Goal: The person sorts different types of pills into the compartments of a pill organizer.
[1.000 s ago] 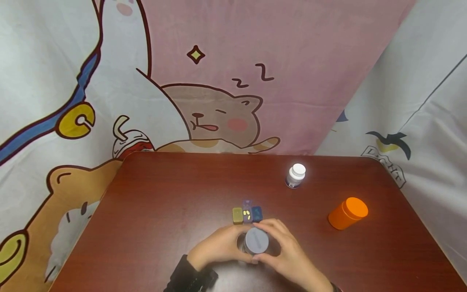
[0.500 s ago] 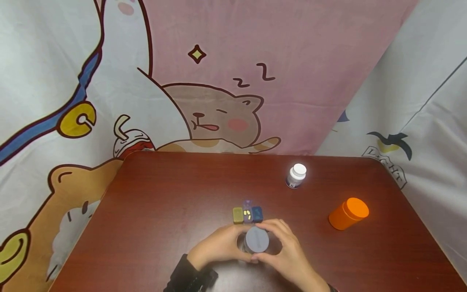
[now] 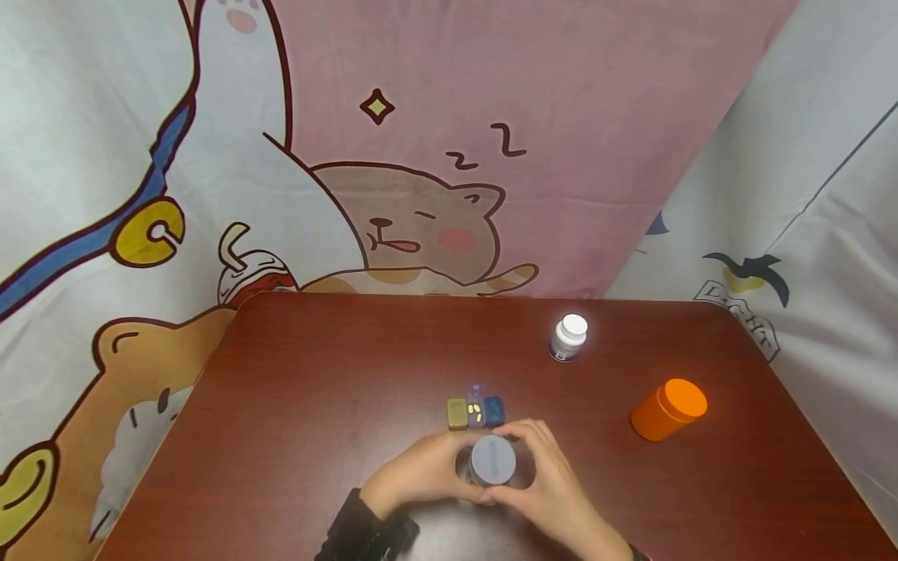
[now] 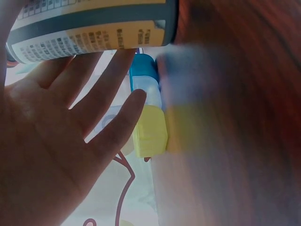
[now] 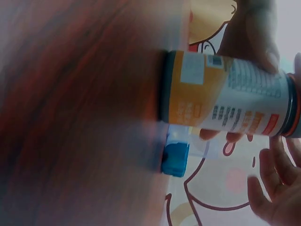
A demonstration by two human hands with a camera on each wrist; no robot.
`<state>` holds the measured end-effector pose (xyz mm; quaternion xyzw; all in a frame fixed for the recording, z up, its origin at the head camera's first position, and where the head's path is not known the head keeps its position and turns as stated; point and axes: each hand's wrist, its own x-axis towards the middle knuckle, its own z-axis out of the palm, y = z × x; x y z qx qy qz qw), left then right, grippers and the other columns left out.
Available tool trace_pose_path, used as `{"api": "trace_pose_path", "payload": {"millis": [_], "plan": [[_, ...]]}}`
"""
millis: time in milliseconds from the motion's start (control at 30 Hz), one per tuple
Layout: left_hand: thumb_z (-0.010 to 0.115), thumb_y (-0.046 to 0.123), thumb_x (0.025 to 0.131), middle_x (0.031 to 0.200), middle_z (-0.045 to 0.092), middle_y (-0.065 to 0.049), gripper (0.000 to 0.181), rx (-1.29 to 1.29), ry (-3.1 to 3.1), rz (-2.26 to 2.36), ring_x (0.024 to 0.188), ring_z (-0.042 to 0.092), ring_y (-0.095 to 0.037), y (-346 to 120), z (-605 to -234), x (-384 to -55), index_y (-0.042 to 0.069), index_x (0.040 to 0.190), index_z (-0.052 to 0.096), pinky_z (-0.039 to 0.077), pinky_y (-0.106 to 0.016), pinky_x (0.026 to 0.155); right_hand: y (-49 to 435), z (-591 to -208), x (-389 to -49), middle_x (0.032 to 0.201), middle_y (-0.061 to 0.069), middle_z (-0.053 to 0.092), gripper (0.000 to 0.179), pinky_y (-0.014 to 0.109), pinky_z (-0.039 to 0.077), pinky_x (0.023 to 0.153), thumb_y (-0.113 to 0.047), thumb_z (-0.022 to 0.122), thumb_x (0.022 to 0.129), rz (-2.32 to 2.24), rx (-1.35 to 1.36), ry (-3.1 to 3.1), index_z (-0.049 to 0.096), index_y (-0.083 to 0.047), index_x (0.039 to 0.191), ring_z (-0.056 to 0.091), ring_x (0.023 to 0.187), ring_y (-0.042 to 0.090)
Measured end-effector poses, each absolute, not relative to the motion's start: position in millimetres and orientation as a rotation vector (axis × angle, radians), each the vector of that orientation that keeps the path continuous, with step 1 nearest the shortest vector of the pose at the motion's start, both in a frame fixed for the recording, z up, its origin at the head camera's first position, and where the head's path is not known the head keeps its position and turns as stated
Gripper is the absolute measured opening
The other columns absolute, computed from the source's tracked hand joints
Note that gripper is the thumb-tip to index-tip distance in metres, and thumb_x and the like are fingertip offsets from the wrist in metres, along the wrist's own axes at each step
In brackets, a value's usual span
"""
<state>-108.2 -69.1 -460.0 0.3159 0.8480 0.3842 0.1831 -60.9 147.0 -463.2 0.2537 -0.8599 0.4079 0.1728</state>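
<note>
Head view: the left hand curls round a bottle, and the right hand bends round its grey lid. The bottle stands upright on the worktop, near a pill box.

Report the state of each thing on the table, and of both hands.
Grey-lidded bottle, upright, lid on
Left hand, gripping it
Right hand, gripping it near the lid
Purple pill-box compartment, open, pills inside
Yellow pill-box compartment, shut
Blue pill-box compartment, shut
White pill bottle, capped, upright
Orange pill bottle, capped, upright
</note>
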Motion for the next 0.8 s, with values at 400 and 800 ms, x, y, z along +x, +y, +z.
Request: {"api": "trace_pose_path", "payload": {"millis": [400,800], "plan": [[0.095,0.036,0.074,0.130,0.070,0.016,0.069,0.905,2.388,1.103,0.120,0.062,-0.002,-68,-461,-108,0.028,0.137,0.068,0.052,-0.030,0.104,185,-455,-76,0.123,0.000,0.072,0.056,0.020,0.050,0.103,-0.005,0.087,0.081,1.501,0.926,-2.453,0.069,-0.010,0.134,0.063,0.118,0.005],[0.095,0.036,0.074,0.124,0.072,0.016,0.065,0.907,2.393,1.109,0.116,0.063,0.000,-69,-461,-108,0.026,0.133,0.070,0.051,-0.028,0.103,175,-458,-75,0.123,0.003,0.074,0.053,0.021,0.050,0.104,-0.006,0.086,0.081,1.480,0.954,-2.394,0.072,-0.014,0.131,0.065,0.117,0.008]]}}
